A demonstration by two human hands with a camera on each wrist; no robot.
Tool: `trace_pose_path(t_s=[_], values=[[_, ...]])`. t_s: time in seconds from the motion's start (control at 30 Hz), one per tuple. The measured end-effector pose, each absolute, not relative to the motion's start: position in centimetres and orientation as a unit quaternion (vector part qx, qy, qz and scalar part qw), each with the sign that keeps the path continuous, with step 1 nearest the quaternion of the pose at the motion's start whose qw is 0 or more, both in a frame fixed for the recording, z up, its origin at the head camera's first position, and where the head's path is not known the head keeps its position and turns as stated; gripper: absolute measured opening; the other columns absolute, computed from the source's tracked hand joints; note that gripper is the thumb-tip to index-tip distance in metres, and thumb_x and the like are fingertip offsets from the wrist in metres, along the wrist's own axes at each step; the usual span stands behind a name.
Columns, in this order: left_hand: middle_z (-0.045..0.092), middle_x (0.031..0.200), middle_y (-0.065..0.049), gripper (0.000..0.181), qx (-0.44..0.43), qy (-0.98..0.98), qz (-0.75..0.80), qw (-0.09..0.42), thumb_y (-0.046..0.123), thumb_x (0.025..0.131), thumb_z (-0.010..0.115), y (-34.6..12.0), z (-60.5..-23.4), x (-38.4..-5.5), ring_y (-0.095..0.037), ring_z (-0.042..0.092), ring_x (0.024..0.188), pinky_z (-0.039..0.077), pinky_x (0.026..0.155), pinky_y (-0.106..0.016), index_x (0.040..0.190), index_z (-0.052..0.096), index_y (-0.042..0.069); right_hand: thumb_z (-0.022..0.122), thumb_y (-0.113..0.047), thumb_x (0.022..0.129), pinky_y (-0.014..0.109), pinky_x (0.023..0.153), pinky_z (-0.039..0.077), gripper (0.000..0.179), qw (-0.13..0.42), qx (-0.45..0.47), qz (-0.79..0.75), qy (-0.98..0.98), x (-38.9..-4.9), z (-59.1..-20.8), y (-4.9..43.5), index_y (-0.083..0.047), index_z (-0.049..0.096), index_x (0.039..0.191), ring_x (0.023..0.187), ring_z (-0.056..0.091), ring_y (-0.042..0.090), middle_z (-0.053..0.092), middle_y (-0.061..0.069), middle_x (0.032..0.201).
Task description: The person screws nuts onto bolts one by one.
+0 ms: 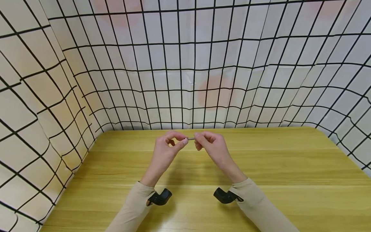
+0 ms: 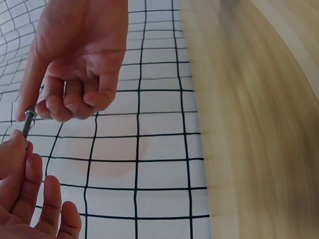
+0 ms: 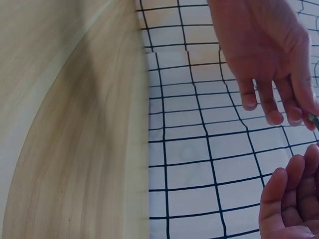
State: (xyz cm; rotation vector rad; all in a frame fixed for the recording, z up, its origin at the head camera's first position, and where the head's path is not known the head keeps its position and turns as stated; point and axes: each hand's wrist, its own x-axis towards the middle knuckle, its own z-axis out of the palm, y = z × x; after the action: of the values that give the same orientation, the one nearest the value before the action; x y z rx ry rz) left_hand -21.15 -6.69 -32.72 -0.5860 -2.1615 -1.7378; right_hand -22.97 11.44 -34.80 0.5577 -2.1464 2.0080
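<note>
A small grey metal bolt [image 1: 191, 139] spans the gap between the two hands, held in the air above the far part of the table. My left hand [image 1: 165, 151] pinches one end between thumb and index finger. At that end, a wider ring-like part of the bolt [image 2: 30, 113] shows in the left wrist view; whether it is a head or a separate nut cannot be told. The thumb and fingertips of my right hand [image 1: 214, 149] pinch the other end and hide it. In the right wrist view only a bit of the bolt [image 3: 313, 119] shows at the edge.
Beneath the hands lies a wooden table [image 1: 185, 206]. A white cloth with a black grid [image 1: 185, 64] hangs behind its far edge and along both sides. Black wrist cameras [image 1: 162, 197] stick out from both sleeves.
</note>
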Motion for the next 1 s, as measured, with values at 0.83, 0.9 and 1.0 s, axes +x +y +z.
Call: trace_pose_path(t_s=[0.83,0.9,1.0], values=[[0.066,0.090,-0.014,0.005,-0.192,-0.757,-0.604,0.158,-0.001,0.089,0.070,-7.1,-32.7,-21.4,-0.023,0.056,0.088,0.039,0.074,-0.037,0.091,0.070,-0.006,0.069,-0.003,0.091,0.034,0.083,0.053,0.020,0.096,0.261,0.629,-0.726,-23.9,-35.9,12.2,-0.001,0.068,0.111,0.099,0.061,0.024,0.066,0.012,0.109],[0.066,0.090,-0.014,0.005,-0.193,-0.756,-0.606,0.157,-0.001,0.089,0.070,-7.1,-32.8,-21.4,-0.022,0.056,0.088,0.039,0.074,-0.037,0.091,0.070,-0.006,0.069,-0.007,0.092,0.034,0.084,0.052,0.019,0.096,0.257,0.624,-0.731,-24.0,-35.9,12.2,-0.001,0.069,0.110,0.098,0.061,0.022,0.067,0.010,0.107],[0.066,0.091,-0.014,0.005,-0.196,-0.753,-0.608,0.157,0.000,0.089,0.070,-7.1,-32.9,-21.4,-0.021,0.055,0.088,0.039,0.075,-0.038,0.091,0.070,-0.005,0.069,-0.013,0.093,0.034,0.082,0.052,0.019,0.094,0.250,0.619,-0.738,-24.0,-36.1,12.3,-0.003,0.070,0.110,0.095,0.062,0.023,0.068,0.008,0.104]])
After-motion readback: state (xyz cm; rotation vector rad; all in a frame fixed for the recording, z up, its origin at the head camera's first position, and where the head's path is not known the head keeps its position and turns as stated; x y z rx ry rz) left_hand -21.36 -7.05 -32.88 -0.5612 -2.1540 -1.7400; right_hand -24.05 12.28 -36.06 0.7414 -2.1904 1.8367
